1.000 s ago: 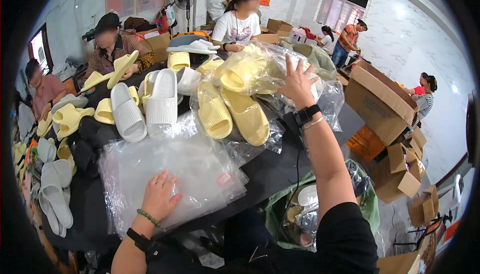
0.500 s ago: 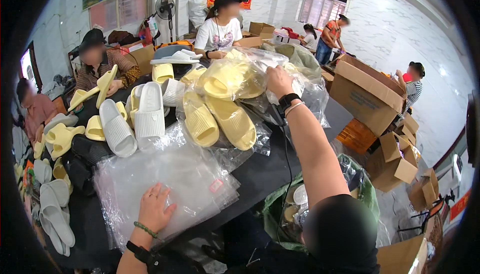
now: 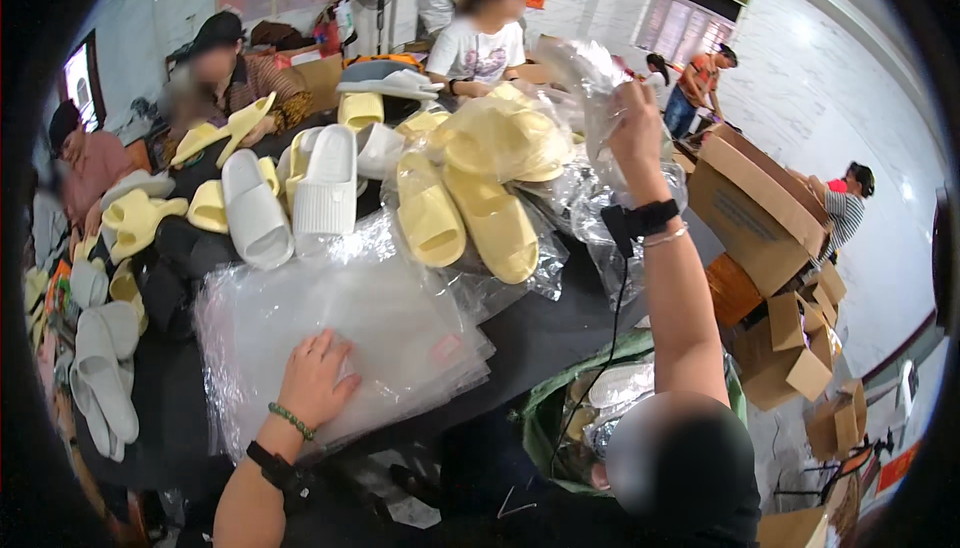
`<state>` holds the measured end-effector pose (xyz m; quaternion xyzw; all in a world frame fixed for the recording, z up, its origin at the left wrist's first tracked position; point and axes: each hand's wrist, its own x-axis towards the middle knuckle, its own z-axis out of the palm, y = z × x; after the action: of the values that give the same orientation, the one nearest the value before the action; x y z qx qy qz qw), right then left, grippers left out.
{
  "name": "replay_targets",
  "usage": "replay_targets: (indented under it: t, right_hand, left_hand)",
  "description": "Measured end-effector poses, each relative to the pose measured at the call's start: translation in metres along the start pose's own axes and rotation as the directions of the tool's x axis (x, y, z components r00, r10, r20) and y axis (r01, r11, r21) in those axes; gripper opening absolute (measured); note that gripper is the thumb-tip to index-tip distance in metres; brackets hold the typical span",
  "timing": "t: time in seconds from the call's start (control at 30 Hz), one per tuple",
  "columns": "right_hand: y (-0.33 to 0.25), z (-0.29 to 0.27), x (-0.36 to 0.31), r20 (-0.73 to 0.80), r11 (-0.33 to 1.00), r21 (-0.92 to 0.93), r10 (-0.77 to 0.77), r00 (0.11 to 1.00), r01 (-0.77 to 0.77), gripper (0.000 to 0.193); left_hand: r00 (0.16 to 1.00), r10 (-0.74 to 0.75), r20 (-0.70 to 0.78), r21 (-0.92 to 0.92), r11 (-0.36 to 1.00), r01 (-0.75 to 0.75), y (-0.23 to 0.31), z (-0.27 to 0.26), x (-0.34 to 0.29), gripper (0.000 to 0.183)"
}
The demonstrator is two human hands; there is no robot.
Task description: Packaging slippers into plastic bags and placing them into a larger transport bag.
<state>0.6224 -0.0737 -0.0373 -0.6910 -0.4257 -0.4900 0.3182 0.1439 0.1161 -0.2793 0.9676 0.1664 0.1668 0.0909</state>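
Note:
My left hand [image 3: 318, 378] lies flat, fingers apart, on a stack of clear plastic bags [image 3: 300, 313] at the table's near side. My right hand [image 3: 638, 133] is raised over the right side of the table, closed on a clear plastic bag [image 3: 585, 78] with something pale inside, likely slippers; the glare blurs its contents. Below and left of it are bagged yellow slippers [image 3: 495, 133]. Two more yellow slippers [image 3: 492, 223] lie just beyond the bag stack. Grey slippers [image 3: 255, 210] and a pale ribbed slipper [image 3: 327, 183] lie to their left.
At the right of my body stands a green sack [image 3: 560, 378] holding bagged slippers. Farther right are a large cardboard box [image 3: 750, 213] and several smaller cartons [image 3: 790, 348]. Co-workers sit across the table. A black cord [image 3: 610, 348] hangs from my right wrist.
My right hand has lifted a plastic bag off the heap, moving up and to the right. The left hand stays on the bag stack. The whole view has shifted slightly.

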Motion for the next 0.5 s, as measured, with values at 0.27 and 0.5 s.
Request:
replay_targets:
  t: [0.27,0.5]
  right_hand:
    - [-0.151,-0.036,0.002,-0.199,0.709,0.530,-0.430,0.881,0.466,0.031]
    - [-0.221,-0.004,-0.094,0.376,0.530,0.765,-0.829,0.415,0.366,0.086]
  left_hand:
    - [0.922,-0.255,-0.290,-0.241,0.952,0.188,-0.024,-0.048,0.006,0.041]
    - [0.487,-0.861,-0.146,-0.967,0.228,0.112,-0.117,-0.090,-0.046,0.047]
